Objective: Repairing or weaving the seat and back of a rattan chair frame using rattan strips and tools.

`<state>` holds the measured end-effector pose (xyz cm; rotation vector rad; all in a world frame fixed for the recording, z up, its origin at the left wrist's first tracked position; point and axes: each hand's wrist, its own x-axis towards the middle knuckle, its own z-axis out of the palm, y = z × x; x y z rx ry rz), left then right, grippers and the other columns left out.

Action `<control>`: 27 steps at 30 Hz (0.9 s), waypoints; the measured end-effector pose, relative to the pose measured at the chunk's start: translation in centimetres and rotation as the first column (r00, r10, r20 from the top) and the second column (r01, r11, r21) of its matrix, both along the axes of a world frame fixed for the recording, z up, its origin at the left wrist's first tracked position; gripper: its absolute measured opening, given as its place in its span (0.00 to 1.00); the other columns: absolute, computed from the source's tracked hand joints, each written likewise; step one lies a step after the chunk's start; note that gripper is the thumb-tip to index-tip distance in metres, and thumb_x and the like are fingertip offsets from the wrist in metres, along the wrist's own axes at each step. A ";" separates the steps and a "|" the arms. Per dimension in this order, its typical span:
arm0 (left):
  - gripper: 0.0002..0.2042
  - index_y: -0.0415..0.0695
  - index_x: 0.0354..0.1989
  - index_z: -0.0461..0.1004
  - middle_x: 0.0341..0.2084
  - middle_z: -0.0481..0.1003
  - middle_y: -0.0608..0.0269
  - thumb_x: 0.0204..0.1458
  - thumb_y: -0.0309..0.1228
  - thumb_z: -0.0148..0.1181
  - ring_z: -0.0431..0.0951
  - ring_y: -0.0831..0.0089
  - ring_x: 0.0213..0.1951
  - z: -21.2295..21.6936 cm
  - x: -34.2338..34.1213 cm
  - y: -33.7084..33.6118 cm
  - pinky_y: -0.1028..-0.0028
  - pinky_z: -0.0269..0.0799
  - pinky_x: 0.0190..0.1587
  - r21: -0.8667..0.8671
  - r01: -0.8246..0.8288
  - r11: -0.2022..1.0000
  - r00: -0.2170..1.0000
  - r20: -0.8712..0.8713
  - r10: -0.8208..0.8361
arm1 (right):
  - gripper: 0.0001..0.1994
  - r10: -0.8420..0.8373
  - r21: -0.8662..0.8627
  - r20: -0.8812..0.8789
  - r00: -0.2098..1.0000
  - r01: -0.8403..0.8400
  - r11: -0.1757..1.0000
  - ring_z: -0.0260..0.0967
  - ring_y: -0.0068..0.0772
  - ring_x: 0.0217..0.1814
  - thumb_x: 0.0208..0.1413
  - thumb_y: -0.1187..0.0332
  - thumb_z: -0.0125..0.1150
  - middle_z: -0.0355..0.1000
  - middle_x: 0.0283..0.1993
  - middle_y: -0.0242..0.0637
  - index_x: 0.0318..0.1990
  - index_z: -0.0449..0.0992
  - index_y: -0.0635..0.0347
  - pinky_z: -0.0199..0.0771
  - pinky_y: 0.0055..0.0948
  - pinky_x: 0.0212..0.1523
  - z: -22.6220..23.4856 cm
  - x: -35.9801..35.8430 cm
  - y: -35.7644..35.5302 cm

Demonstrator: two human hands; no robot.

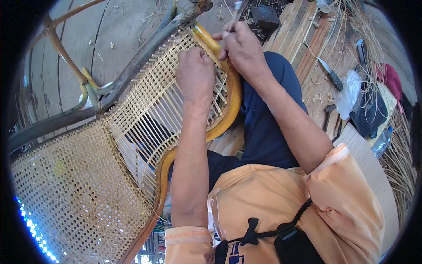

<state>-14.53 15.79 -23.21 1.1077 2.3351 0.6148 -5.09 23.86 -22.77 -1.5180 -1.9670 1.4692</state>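
Left hand [195, 72] clenched, knuckles up, pressed on cane weave [154, 92] at 12 o'clock. Right hand [239, 46] just beside, at 1 o'clock, pinching a cane strand [225, 35] over the chair rim [231, 94]. Knife [330, 74] well apart on planks [307, 53], at 2 o'clock.

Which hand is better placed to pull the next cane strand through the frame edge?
Probably the right hand: its fingertips pinch at the curved orange-brown wooden chair frame, while the left hand presses flat on the pale woven cane panel.

My pale-yellow open-grid woven cane chair panel [149, 101], glossy amber-orange curved wooden frame [228, 110], my peach-orange shirt [263, 198], navy trousers [263, 127].
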 end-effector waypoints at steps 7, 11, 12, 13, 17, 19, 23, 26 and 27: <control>0.06 0.40 0.30 0.72 0.30 0.70 0.50 0.46 0.27 0.51 0.74 0.51 0.30 0.3 -0.3 0.2 0.56 0.71 0.36 -0.042 0.101 0.994 0.986 -0.126 -0.105 | 0.06 -0.482 -0.421 -0.515 0.709 0.281 0.863 0.69 0.18 0.23 0.61 0.71 0.43 0.72 0.36 0.41 0.41 0.61 0.63 0.69 0.17 0.24 4.3 1.3 0.0; 0.05 0.41 0.31 0.71 0.32 0.70 0.50 0.47 0.26 0.51 0.74 0.50 0.28 1.6 1.4 1.7 0.55 0.71 0.33 -0.178 0.142 0.974 0.960 -0.213 -0.179 | 0.06 -0.481 -0.400 -0.545 0.687 0.292 0.869 0.68 0.16 0.24 0.62 0.70 0.43 0.72 0.36 0.39 0.41 0.61 0.62 0.67 0.15 0.24 6.9 4.9 1.6; 0.05 0.41 0.32 0.70 0.32 0.69 0.51 0.48 0.27 0.50 0.74 0.50 0.28 1.5 1.6 1.6 0.56 0.72 0.32 -0.193 0.168 0.967 0.946 -0.245 -0.214 | 0.06 -0.449 -0.356 -0.482 0.752 0.300 0.885 0.68 0.16 0.24 0.62 0.70 0.44 0.72 0.35 0.38 0.41 0.62 0.63 0.67 0.16 0.25 7.2 6.0 1.9; 0.05 0.42 0.32 0.70 0.33 0.69 0.51 0.49 0.27 0.50 0.74 0.50 0.27 1.2 1.8 1.3 0.56 0.72 0.31 -0.204 0.195 0.959 0.929 -0.275 -0.247 | 0.06 -0.417 -0.309 -0.410 0.811 0.307 0.900 0.68 0.16 0.24 0.61 0.71 0.45 0.72 0.34 0.37 0.41 0.63 0.63 0.67 0.16 0.25 7.7 7.0 2.3; 0.06 0.48 0.34 0.73 0.31 0.70 0.56 0.53 0.32 0.49 0.74 0.53 0.31 1.7 0.8 0.8 0.58 0.70 0.32 -0.241 0.170 0.956 0.943 -0.242 -0.228 | 0.06 -0.140 0.046 -0.151 0.979 0.148 0.988 0.69 0.21 0.25 0.59 0.71 0.49 0.72 0.29 0.35 0.41 0.70 0.61 0.69 0.21 0.29 7.6 12.3 4.0; 0.05 0.47 0.33 0.70 0.31 0.69 0.60 0.50 0.26 0.48 0.75 0.58 0.30 1.8 0.8 0.6 0.59 0.71 0.29 -0.181 0.238 0.954 0.906 -0.313 -0.285 | 0.07 -0.147 0.152 -0.013 0.989 0.148 0.977 0.71 0.24 0.28 0.59 0.67 0.50 0.71 0.27 0.36 0.40 0.72 0.58 0.70 0.25 0.32 9.4 15.0 6.2; 0.05 0.46 0.33 0.71 0.30 0.69 0.59 0.50 0.26 0.49 0.75 0.59 0.31 1.7 0.9 0.8 0.60 0.71 0.29 -0.146 0.266 0.953 0.892 -0.338 -0.300 | 0.12 -0.208 0.447 0.335 0.919 0.039 0.894 0.71 0.28 0.29 0.59 0.60 0.50 0.71 0.26 0.36 0.39 0.73 0.59 0.70 0.28 0.35 11.6 19.8 11.4; 0.04 0.45 0.32 0.70 0.30 0.69 0.59 0.49 0.25 0.49 0.75 0.59 0.33 1.4 0.4 1.0 0.61 0.72 0.30 -0.180 0.338 0.924 0.862 -0.334 -0.381 | 0.12 -0.158 0.594 0.506 0.848 -0.210 0.777 0.72 0.31 0.30 0.59 0.59 0.50 0.72 0.28 0.37 0.39 0.73 0.58 0.71 0.29 0.36 11.3 19.8 14.9; 0.05 0.44 0.33 0.71 0.31 0.69 0.59 0.48 0.24 0.50 0.75 0.59 0.33 1.4 0.3 1.1 0.62 0.72 0.31 -0.190 0.352 0.917 0.857 -0.329 -0.397 | 0.11 -0.159 0.632 0.585 0.795 -0.323 0.705 0.72 0.33 0.32 0.59 0.61 0.51 0.72 0.29 0.39 0.39 0.74 0.58 0.71 0.28 0.37 11.4 19.6 16.1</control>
